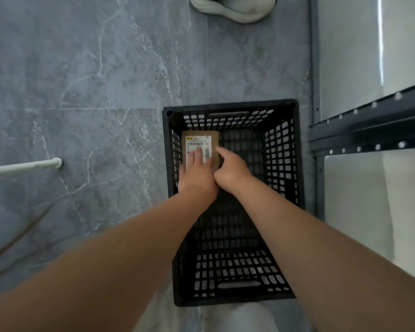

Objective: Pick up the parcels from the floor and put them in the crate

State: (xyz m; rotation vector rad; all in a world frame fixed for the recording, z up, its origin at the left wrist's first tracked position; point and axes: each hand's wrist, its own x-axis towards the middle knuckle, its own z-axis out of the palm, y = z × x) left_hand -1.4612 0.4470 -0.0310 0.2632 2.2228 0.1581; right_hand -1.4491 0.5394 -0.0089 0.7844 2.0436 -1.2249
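now hands [197, 173] on parcel [213, 137] (barcode label, "94") inside crate [228, 103]

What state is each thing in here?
Parcel: inside the crate, far left corner, label up.
Crate: on the floor, open-topped, holding one parcel.
Left hand: flat on the parcel, fingers straight.
Right hand: at the parcel's right edge; grip unclear.
Shoe: on the floor beyond the crate.

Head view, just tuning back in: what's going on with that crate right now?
A person reaches both arms into the black crate, which stands on the grey floor. The left hand lies flat on a labelled cardboard parcel in the crate's far left corner. The right hand touches the parcel's right edge, though whether it grips is unclear.
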